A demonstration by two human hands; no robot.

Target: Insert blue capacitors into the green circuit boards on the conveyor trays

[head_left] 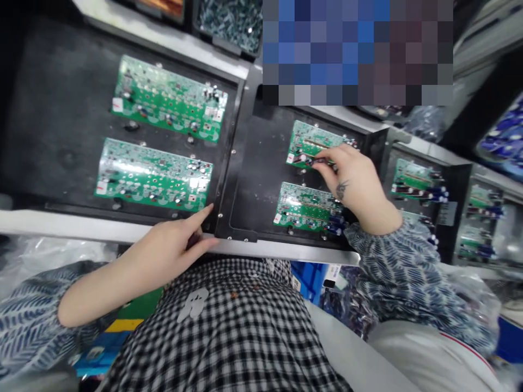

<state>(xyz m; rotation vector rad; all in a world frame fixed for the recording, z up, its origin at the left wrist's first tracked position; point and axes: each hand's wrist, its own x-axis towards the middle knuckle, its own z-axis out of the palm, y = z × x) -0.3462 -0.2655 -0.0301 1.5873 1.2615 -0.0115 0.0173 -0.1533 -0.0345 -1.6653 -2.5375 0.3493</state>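
Observation:
My right hand (347,174) is over the upper green circuit board (300,142) on the middle black tray (257,163). Its thumb and fingers pinch a small dark part at that board's lower edge. Just below lies another green board (302,204), with dark blue parts at its right end. My left hand (183,239) rests at the front edge of the left tray (61,120), index finger stretched out and thumb apart, with nothing visible held. Near that fingertip is the lower left board (155,174); the upper left board (169,98) lies behind it.
Further right, more trays hold boards (414,177) with dark components. A bin of small metallic parts (231,24) stands behind the trays. A metal rail (286,251) runs along the front. Below it are a blue crate (308,277) and a white round container (425,354).

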